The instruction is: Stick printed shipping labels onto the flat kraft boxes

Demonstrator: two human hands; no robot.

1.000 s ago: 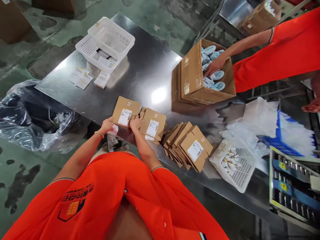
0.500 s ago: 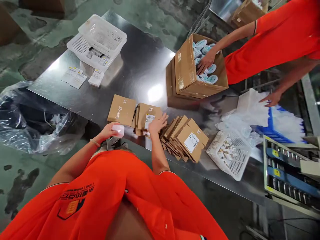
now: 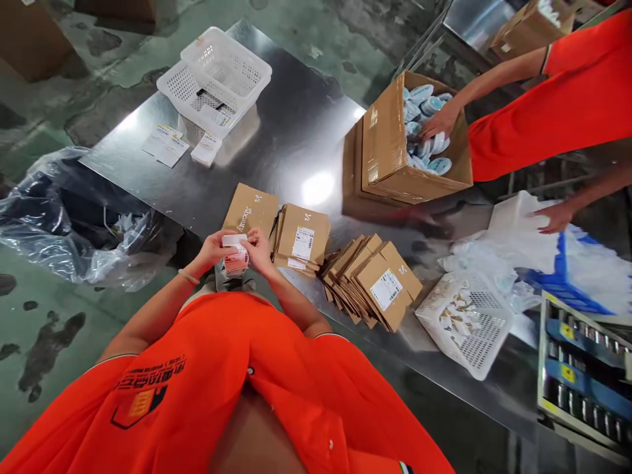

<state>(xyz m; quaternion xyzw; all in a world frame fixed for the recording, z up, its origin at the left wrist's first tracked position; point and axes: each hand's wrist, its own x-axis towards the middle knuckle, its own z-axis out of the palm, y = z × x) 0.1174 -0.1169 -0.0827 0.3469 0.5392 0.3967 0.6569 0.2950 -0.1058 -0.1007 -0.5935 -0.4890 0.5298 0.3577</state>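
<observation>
Crumpled clear plastic (image 3: 93, 262) sits beside the metal table (image 3: 301, 112).

White lettering (image 3: 243, 220) on one brown cardboard box (image 3: 259, 209) reads "beauty"

workplace: likely a packing workshop or warehouse
cardboard stacks (image 3: 363, 280): flat, many alike, with printed labels (image 3: 386, 289), along the near edge of the steel table (image 3: 291, 112)
open carton (image 3: 390, 172): packed with similar packets (image 3: 439, 166), on the far side of the steel table
green floor (image 3: 93, 316): hard, stained with dark patches (image 3: 52, 355), around the steel table
orange shirts (image 3: 306, 382): matching, like uniforms, on opposite sides of the steel table
</observation>
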